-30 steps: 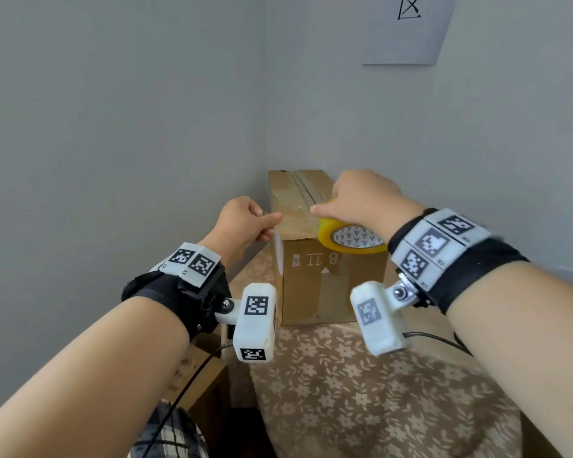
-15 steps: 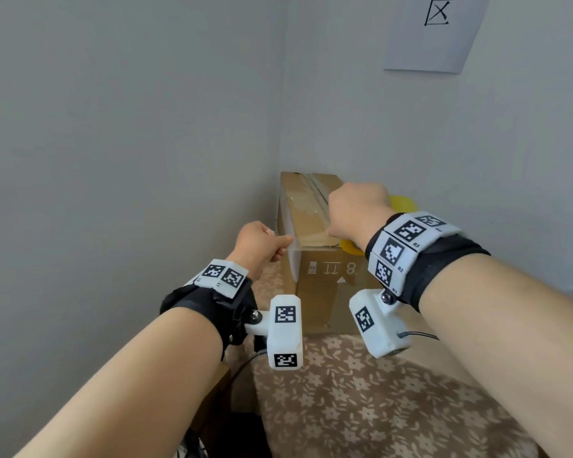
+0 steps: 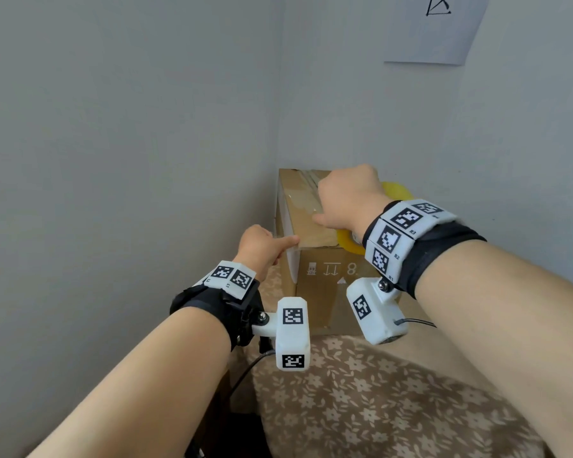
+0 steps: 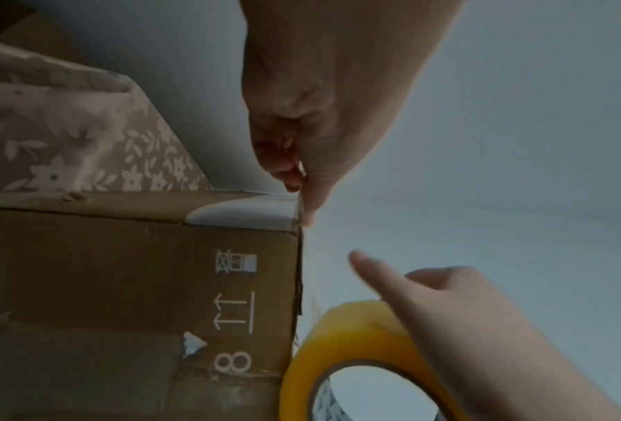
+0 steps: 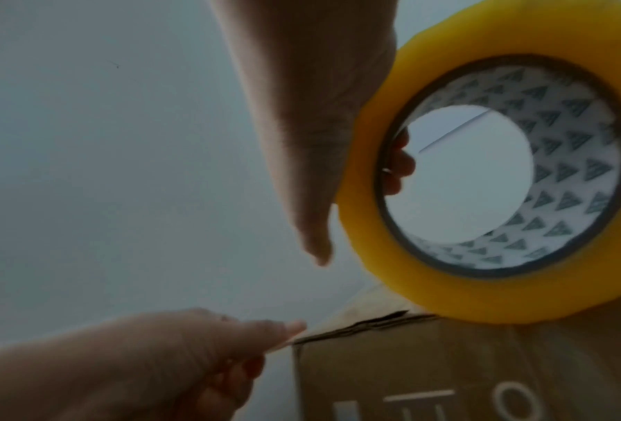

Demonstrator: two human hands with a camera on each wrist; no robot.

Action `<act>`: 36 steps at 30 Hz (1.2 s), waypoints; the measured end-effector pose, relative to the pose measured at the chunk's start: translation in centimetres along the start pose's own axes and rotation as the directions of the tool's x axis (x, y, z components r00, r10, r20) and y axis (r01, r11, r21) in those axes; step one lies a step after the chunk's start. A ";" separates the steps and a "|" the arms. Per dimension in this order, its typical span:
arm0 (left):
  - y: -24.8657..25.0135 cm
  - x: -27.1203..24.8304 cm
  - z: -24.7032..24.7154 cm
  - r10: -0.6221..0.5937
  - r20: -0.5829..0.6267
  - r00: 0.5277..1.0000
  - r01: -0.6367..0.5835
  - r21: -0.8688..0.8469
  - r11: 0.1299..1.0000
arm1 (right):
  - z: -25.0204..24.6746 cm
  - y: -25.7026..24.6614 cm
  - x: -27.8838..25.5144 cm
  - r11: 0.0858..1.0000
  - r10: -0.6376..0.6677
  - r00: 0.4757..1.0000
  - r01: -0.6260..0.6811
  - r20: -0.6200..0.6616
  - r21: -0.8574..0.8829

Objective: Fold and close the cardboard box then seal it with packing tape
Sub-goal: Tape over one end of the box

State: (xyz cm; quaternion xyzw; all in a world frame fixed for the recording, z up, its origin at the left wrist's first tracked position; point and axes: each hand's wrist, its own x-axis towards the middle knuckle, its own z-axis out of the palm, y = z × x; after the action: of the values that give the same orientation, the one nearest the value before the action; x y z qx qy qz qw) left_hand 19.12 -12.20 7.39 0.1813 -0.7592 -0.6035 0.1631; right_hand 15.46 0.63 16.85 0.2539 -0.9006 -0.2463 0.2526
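Note:
A brown cardboard box (image 3: 315, 285) stands with its flaps folded down on a table in a room corner. My left hand (image 3: 286, 242) pinches the loose end of clear tape at the box's near left top corner (image 4: 298, 225). My right hand (image 3: 339, 206) lies over the box top and grips the yellow tape roll (image 3: 399, 190), with fingers hooked through its core (image 5: 397, 168) and the thumb sticking out. A thin strip of tape runs from the pinched end along the top edge towards the roll (image 4: 352, 356). Older tape shows on the box top.
A floral tablecloth (image 3: 377, 408) covers the table in front of the box. Grey walls close in on the left and behind. A sheet of paper (image 3: 440, 31) hangs on the right wall. A black cable (image 3: 245, 375) hangs below my left wrist.
My right hand has carried the roll from in front of the box's near edge up and over its top. My left hand still pinches the tape end at the near left corner.

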 end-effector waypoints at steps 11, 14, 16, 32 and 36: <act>-0.4 -0.1 0.8 0.035 -0.071 0.997 -0.042 -0.094 0.995 | 3.5 1.9 -3.1 0.995 0.038 0.828 0.021 -0.559 0.099; -0.4 0.1 0.9 0.072 -0.118 0.990 -0.085 -0.108 0.991 | 3.7 2.7 -3.8 0.982 0.143 0.850 -0.059 -0.506 0.178; -0.2 0.2 1.0 0.100 -0.118 0.988 -0.110 -0.084 0.990 | 3.8 3.0 -4.0 0.972 0.196 0.858 -0.104 -0.475 0.213; -0.6 -0.3 0.8 0.101 -0.111 0.989 -0.102 -0.003 0.995 | 5.3 1.0 -5.4 0.651 0.593 0.795 -0.383 -0.125 0.655; -0.8 -0.3 0.6 0.108 -0.124 0.986 -0.108 0.009 0.994 | 5.1 0.3 -5.5 0.702 0.574 0.796 -0.358 -0.192 0.615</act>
State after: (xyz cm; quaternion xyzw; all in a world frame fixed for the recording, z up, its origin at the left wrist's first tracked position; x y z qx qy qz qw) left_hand 19.15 -11.72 6.51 0.1774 -0.7568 -0.5805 0.2425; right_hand 16.42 5.68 11.39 0.1158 -0.9021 0.1487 0.3882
